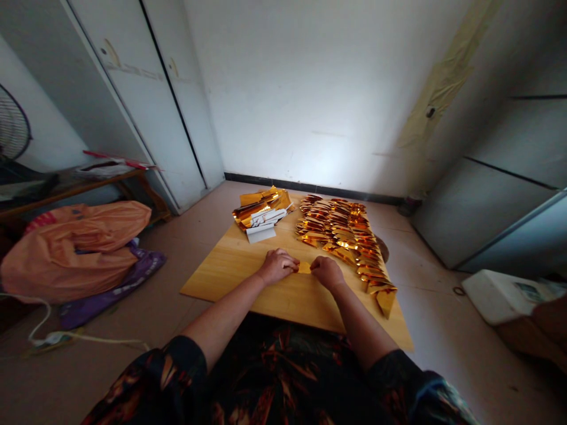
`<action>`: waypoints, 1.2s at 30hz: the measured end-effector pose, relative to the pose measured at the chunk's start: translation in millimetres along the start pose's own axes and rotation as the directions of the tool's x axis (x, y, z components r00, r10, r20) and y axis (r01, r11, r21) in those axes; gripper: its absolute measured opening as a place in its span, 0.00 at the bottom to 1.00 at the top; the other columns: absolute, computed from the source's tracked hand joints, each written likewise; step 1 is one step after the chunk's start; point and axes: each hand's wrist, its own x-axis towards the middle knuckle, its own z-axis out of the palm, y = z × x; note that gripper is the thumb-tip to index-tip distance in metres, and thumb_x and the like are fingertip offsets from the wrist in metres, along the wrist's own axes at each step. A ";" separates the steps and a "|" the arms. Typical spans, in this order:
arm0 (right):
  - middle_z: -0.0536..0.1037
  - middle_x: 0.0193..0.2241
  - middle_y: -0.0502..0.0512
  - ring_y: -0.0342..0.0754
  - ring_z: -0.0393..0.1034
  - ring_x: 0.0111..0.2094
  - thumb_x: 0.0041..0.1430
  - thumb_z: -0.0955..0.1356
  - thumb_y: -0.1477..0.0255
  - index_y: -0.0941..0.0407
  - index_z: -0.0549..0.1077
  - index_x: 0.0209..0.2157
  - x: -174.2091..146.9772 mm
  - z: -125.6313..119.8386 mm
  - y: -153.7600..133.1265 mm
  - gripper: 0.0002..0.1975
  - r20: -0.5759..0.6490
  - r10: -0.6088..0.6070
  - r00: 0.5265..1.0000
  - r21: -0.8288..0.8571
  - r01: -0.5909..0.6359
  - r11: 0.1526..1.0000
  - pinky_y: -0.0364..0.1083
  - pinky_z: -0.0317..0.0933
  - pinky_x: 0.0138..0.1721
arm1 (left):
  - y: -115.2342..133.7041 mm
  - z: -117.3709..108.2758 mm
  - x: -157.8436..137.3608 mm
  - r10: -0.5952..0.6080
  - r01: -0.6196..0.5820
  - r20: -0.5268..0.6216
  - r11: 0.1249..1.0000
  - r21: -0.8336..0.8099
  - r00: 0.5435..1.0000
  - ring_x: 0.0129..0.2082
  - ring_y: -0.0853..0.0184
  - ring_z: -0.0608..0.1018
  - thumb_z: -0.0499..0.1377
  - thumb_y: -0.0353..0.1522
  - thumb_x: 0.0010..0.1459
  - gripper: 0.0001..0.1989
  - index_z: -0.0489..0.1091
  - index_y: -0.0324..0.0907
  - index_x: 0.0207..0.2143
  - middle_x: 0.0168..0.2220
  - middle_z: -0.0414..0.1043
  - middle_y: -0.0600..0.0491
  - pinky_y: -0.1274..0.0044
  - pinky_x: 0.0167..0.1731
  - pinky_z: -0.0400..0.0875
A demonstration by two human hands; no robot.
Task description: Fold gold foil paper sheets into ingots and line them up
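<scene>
Hands, two: the left hand [278,267] is pinching one end of a small gold foil piece [304,268], its fingers closed on the edge; the right hand [326,273] is pinching the opposite end; I am seeing that single piece lying low over the middle of the counter [217,283], spanning the gap between the two hands.

Folded gold pieces [339,230], one large group: they are standing packed in several rows on the right side of the counter, overlapping too closely for me to be counting them singly; one end piece [384,300] is sitting nearest the right forearm. Loose gold sheets [248,206], one pile at the far left of the counter, number uncertain; white strips [269,217], a few, are resting against that pile; one pale folded card [261,234] is lying just in front.

Surroundings, as I am viewing them remotely: one orange bag [80,251] is slumping over one purple bag [119,292] at the left; one fan [13,124] is standing beyond; two cabinet doors [128,65] are facing the room; one white container [500,295] is sitting at the right.
</scene>
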 end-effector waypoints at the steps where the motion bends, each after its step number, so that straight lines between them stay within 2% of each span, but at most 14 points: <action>1: 0.79 0.36 0.51 0.44 0.72 0.38 0.53 0.66 0.77 0.54 0.77 0.33 0.6 0.0 1.2 0.09 0.000 -0.010 1.000 0.006 0.010 1.000 0.39 0.57 0.34 | -1.2 -0.1 -0.4 0.007 -0.007 0.003 1.000 0.002 1.000 0.43 0.67 0.75 0.59 0.31 0.57 0.09 0.78 0.54 0.35 0.42 0.79 0.60 0.71 0.46 0.64; 7: 0.79 0.38 0.53 0.45 0.72 0.40 0.56 0.63 0.78 0.54 0.76 0.34 -0.6 -1.5 0.1 0.11 0.018 -0.024 1.000 -0.040 0.025 0.999 0.40 0.57 0.36 | -4.9 0.1 -1.7 0.025 -0.025 0.028 1.000 0.009 0.999 0.44 0.66 0.74 0.57 0.29 0.57 0.13 0.78 0.56 0.38 0.44 0.78 0.62 0.71 0.47 0.65; 11: 0.78 0.40 0.58 0.50 0.72 0.41 0.56 0.64 0.67 0.55 0.75 0.38 -8.2 -0.8 -12.9 0.11 -0.006 0.015 1.000 -0.121 -0.016 0.993 0.44 0.59 0.36 | -4.9 0.8 -0.4 0.023 -0.023 0.028 1.000 0.006 0.999 0.43 0.67 0.75 0.57 0.27 0.56 0.15 0.78 0.55 0.38 0.43 0.78 0.63 0.72 0.48 0.66; 15: 0.75 0.43 0.66 0.58 0.71 0.44 0.52 0.65 0.51 0.59 0.72 0.44 -15.8 2.2 -31.5 0.27 -0.073 0.051 0.996 -0.205 -0.065 0.977 0.50 0.61 0.40 | -4.1 0.6 0.1 0.016 -0.016 0.015 1.000 -0.014 1.000 0.43 0.68 0.75 0.58 0.27 0.55 0.13 0.78 0.52 0.38 0.42 0.78 0.60 0.73 0.47 0.67; 18: 0.74 0.44 0.71 0.62 0.69 0.46 0.49 0.66 0.47 0.61 0.71 0.46 -15.5 4.6 -42.9 0.34 -0.102 0.072 0.992 -0.249 -0.095 0.964 0.56 0.59 0.43 | -3.1 -0.4 -1.0 -0.006 0.006 0.008 1.000 -0.009 1.000 0.43 0.67 0.75 0.58 0.27 0.54 0.14 0.77 0.51 0.39 0.42 0.78 0.59 0.73 0.46 0.67; 23: 0.73 0.46 0.74 0.64 0.67 0.48 0.48 0.66 0.47 0.63 0.71 0.48 -8.4 5.1 -50.2 0.36 -0.068 0.093 0.993 -0.278 -0.108 0.955 0.59 0.56 0.46 | -1.4 -1.3 -2.2 -0.022 0.022 -0.009 1.000 -0.012 1.000 0.43 0.67 0.75 0.58 0.26 0.54 0.13 0.77 0.51 0.38 0.42 0.78 0.59 0.73 0.46 0.67; 28: 0.72 0.47 0.72 0.62 0.67 0.48 0.49 0.66 0.46 0.62 0.70 0.49 -9.2 1.6 -45.5 0.36 -0.036 0.108 0.993 -0.267 -0.114 0.957 0.58 0.57 0.45 | 1.8 -2.9 -2.2 -0.051 0.051 -0.002 0.999 -0.011 0.999 0.44 0.65 0.75 0.59 0.27 0.54 0.13 0.77 0.50 0.40 0.40 0.78 0.58 0.73 0.46 0.67; 36: 0.72 0.49 0.64 0.57 0.69 0.48 0.54 0.66 0.60 0.57 0.69 0.48 -10.1 -6.4 -33.0 0.23 0.042 0.133 0.990 -0.232 -0.120 0.965 0.56 0.59 0.46 | 1.6 -2.7 -2.4 -0.057 0.057 0.001 0.998 -0.027 0.998 0.42 0.67 0.75 0.57 0.26 0.54 0.15 0.77 0.50 0.40 0.40 0.78 0.58 0.75 0.46 0.67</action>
